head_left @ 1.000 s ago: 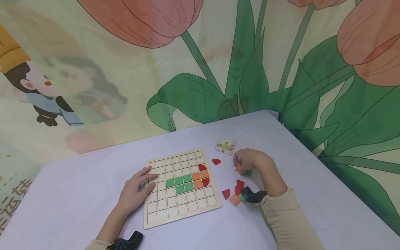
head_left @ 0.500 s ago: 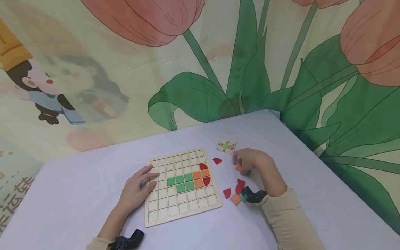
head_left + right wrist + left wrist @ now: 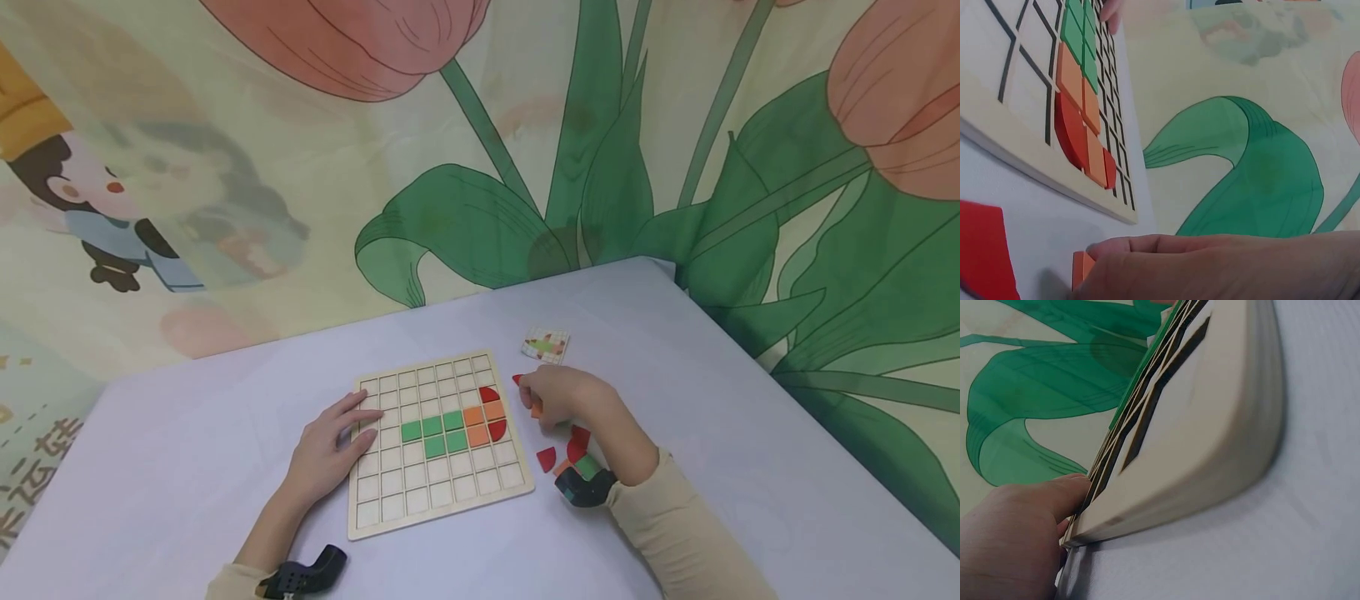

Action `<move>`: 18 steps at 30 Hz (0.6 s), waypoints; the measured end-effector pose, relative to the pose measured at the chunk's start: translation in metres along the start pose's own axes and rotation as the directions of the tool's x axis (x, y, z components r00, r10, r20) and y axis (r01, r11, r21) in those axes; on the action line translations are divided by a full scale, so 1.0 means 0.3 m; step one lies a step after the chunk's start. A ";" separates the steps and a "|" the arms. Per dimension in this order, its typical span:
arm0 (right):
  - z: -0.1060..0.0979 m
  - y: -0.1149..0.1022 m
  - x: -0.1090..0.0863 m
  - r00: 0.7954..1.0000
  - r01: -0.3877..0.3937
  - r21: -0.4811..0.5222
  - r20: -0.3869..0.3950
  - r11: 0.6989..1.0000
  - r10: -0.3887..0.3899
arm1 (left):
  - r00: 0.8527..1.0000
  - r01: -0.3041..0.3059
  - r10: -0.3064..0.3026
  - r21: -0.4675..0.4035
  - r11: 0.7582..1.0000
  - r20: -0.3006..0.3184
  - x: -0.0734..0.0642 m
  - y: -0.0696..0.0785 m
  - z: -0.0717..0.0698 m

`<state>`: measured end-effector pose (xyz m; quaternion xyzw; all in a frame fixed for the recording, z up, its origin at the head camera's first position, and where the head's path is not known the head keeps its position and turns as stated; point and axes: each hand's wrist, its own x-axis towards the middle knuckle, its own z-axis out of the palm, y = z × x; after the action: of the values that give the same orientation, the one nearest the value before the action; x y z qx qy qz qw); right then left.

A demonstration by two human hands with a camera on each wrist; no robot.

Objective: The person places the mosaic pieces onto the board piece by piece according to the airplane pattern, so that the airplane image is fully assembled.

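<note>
Right wrist view has the right hand (image 3: 1216,269) pinching one orange piece (image 3: 1080,269), thumb and fingers together on it, above the table beside the board. Set against the earlier head frames, this hand has shifted toward the board (image 3: 441,494) and now sits just off its right edge, the orange piece with it. No cell has gained or lost a piece over that span, so the work seems to be between pick-up and setting down.

Across the board, the left hand (image 3: 322,446) is as before: fingers extended and apart, resting on the left edge and clamped on nothing.

Counted on the board: five green squares (image 3: 432,426), three orange squares (image 3: 477,435) and two red quarter-rounds (image 3: 497,430). Loose on the table (image 3: 247,400), one red piece (image 3: 517,379) shows at the right fingertips, one red quarter-round (image 3: 547,459) lies apart, and what look like two red pieces (image 3: 577,447) touch. Near them are one loose orange piece (image 3: 562,468) and at least one loose green piece (image 3: 588,465); the right arm and black wrist camera (image 3: 585,488) may hide more. One patterned card (image 3: 545,343) lies beyond.
</note>
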<state>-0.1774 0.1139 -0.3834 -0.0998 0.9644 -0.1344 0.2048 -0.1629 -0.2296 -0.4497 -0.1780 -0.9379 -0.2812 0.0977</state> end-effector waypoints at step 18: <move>-0.032 0.027 -0.014 1.000 -0.021 0.035 0.012 0.999 0.020 | 1.000 0.014 -0.014 -0.001 1.000 0.002 0.002 -0.001 0.002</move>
<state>-0.1788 0.1247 -0.3758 -0.0871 0.9616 -0.1487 0.2138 -0.1635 -0.2293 -0.4504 -0.1718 -0.9391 -0.2821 0.0945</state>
